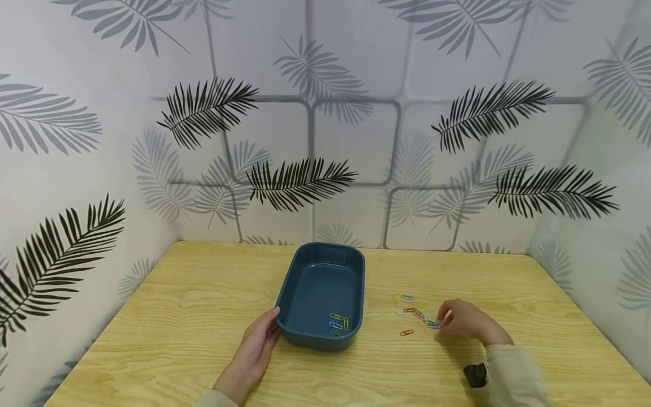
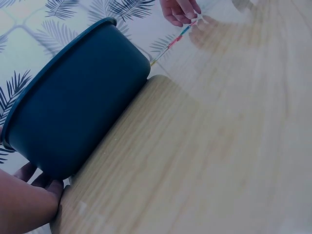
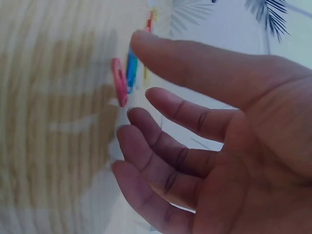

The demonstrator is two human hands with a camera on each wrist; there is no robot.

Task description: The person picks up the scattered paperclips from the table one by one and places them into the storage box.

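Observation:
A deep dark-blue plastic bin [image 1: 320, 282] stands on the wood-grain table. My left hand [image 1: 254, 345] holds its near left corner, thumb at the rim and fingers against the outer wall; in the left wrist view those fingers [image 2: 51, 185] are low at the base. Several coloured paper clips [image 1: 337, 317] lie inside, near the front right corner. To the right of the bin, more paper clips [image 1: 418, 314] are scattered on the table. At their right edge is my right hand [image 1: 465, 322], its fingers curved loosely and thumb apart, close to a red paper clip [image 3: 119, 82], with nothing between them.
The table [image 1: 213, 294] reaches back to a wall [image 1: 351, 141] covered in leaf-patterned sheeting, which also encloses both sides. A small black object [image 1: 475, 375] shows beside the right sleeve [image 1: 513, 373]. One orange paper clip [image 1: 407, 333] lies nearer the front, apart from the others.

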